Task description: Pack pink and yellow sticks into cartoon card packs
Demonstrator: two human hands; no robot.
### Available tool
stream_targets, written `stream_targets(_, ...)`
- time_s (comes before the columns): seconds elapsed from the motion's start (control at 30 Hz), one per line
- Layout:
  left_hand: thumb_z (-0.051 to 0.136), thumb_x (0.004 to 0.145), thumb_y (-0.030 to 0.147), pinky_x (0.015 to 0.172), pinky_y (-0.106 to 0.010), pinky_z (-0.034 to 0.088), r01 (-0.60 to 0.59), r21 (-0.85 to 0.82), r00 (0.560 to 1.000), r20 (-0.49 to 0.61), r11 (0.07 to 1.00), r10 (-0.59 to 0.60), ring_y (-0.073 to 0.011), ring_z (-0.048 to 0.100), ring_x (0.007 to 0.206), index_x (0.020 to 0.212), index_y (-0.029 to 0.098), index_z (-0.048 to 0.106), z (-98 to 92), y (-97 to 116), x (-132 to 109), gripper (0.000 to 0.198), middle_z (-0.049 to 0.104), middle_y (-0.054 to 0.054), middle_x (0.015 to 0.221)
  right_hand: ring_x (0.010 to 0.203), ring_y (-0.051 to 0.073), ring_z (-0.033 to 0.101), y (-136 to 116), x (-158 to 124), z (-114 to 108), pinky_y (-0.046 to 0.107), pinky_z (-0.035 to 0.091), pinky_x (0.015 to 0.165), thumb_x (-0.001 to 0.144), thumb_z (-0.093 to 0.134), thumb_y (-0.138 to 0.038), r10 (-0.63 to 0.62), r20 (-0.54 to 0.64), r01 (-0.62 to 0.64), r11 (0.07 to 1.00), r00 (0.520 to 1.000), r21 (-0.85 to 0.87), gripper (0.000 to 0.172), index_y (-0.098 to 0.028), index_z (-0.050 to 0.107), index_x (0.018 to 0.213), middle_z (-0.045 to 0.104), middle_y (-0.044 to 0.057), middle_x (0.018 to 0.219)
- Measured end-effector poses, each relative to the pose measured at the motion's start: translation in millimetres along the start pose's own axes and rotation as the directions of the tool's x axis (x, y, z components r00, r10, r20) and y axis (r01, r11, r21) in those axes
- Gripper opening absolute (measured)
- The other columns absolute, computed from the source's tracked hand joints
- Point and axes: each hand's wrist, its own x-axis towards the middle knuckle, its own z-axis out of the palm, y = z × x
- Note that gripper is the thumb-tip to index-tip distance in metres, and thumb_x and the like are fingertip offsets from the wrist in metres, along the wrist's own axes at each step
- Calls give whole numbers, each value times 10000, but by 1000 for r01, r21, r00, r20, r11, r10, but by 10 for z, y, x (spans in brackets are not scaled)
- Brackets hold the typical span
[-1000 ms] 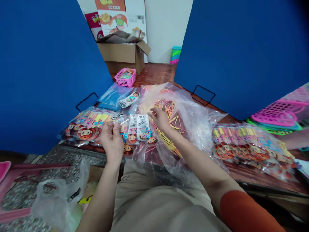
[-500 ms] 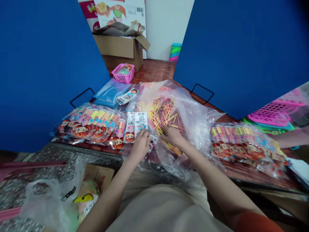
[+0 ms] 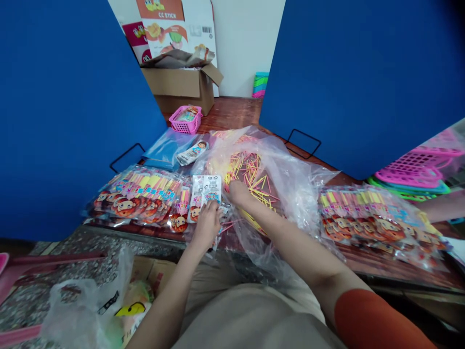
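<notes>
My left hand (image 3: 208, 222) is closed, its fingers curled on the edge of a clear printed packet (image 3: 224, 208) at the front of the table. Just beyond its fingertips lies a stack of flat white-and-clear packets (image 3: 205, 186) with cartoon faces. My right hand (image 3: 238, 192) reaches into the left side of a loose pile of thin pink and yellow sticks (image 3: 256, 177). Its fingers are hidden behind the hand and among the sticks. A large clear plastic bag (image 3: 290, 186) spreads open around the pile.
Filled stick packets (image 3: 140, 194) lie overlapped at left, with another group (image 3: 366, 213) at right. Behind stand a pink basket (image 3: 186, 121) and an open carton (image 3: 178, 87). Blue panels (image 3: 72, 97) flank the table. Another person's arm (image 3: 441, 206) enters at far right.
My right hand has moved left and slightly away from me within the stick pile. My left hand has shifted a little left and toward me. The view has tilted up slightly.
</notes>
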Motion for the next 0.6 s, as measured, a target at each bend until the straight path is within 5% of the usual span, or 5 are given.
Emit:
stream_targets(0.17, 404, 847, 133, 757, -366, 470, 14, -83, 1000, 2, 996, -13, -240, 587, 843, 752, 225, 452, -24, -24, 3, 140, 584, -77, 864, 1007, 273, 677, 35, 96, -90, 274, 486, 772, 907, 521, -312, -37, 57, 38, 999, 998, -8, 335, -83, 733, 1027, 717, 216, 1061)
stream_targets(0.33, 432, 859, 173, 802, -358, 463, 38, -147, 999, 2, 988, -38, -228, 603, 893, 741, 222, 466, -40, -33, 3, 132, 611, -78, 902, 760, 193, 684, 268, 113, -242, 221, 441, 615, 775, 651, -243, -92, 149, 89, 996, 985, 27, 156, -128, 753, 803, 745, 105, 796)
stream_targets(0.47, 495, 836, 240, 782, -333, 454, 54, -247, 998, -28, 967, -63, -215, 605, 855, 711, 216, 516, -66, -57, 18, 129, 635, -61, 864, 568, 122, 603, 498, -69, -352, 203, 374, 516, 781, 616, -224, -120, 160, 109, 991, 980, 78, 145, -138, 731, 761, 689, 29, 634)
stream_targets(0.6, 577, 783, 363, 654, -275, 428, 180, -442, 977, -25, 879, -213, -170, 557, 654, 714, 197, 586, -69, -62, 31, 179, 599, -2, 675, 632, 133, 586, 691, -321, -401, 219, 335, 532, 788, 631, -250, -135, 110, 129, 990, 985, 55, 142, -140, 716, 760, 687, 35, 694)
